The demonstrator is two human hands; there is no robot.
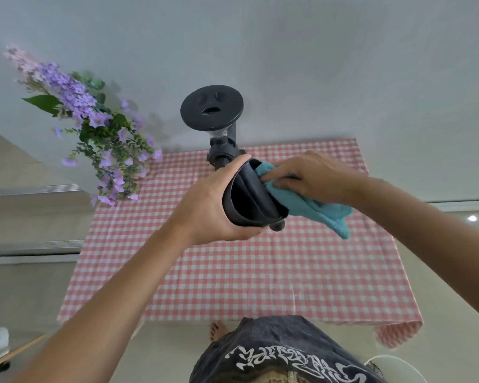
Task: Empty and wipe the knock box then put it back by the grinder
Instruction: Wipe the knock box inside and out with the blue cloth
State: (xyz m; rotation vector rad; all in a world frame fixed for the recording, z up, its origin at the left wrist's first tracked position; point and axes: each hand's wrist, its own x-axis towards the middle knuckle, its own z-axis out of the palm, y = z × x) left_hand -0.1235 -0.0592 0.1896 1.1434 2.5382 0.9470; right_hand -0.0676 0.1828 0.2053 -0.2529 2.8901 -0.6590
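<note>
My left hand (210,201) grips the black knock box (250,196) from its left side and holds it tilted above the table, with its mouth turned to the right. My right hand (306,175) presses a blue cloth (315,208) against the box's open side, and the cloth's loose end hangs down to the right. The box's black bar end (277,225) sticks out at the bottom. The dark grinder (215,117) stands at the table's far edge, right behind the box, and its base is hidden by my left hand.
The table wears a pink-and-white checked cloth (246,277). A bunch of purple flowers (94,128) stands at the far left corner. The white wall lies behind the grinder. A white rim (393,363) shows on the floor at bottom right, near my body.
</note>
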